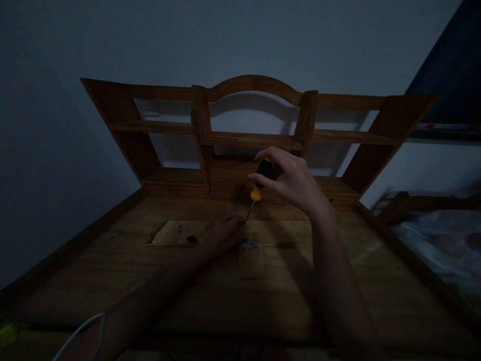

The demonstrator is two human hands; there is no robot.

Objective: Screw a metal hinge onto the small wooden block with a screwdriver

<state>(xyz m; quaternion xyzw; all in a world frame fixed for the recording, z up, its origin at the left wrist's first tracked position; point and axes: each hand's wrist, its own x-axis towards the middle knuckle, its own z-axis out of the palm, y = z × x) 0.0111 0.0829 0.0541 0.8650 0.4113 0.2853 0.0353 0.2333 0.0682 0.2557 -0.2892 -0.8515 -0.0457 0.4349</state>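
Observation:
My right hand (pixel 291 180) is closed round the black and yellow handle of a screwdriver (pixel 259 188), held above the wooden desk top (pixel 150 281). The screwdriver's thin shaft slants down and left to a small metal hinge (pixel 250 244). That hinge sits at the top edge of a small wooden block (pixel 251 260) lying on the desk. My left hand (pixel 225 234) rests on the desk just left of the hinge, its fingers pinched together at the screwdriver's tip. What those fingers hold is too small to make out in the dim light.
A wooden hutch (pixel 253 140) with shelves and an arched top stands at the back of the desk against the wall. A pale rectangular patch (pixel 176 233) marks the desk. A white cable (pixel 80 331) loops at the front left. A bed (pixel 447 245) lies to the right.

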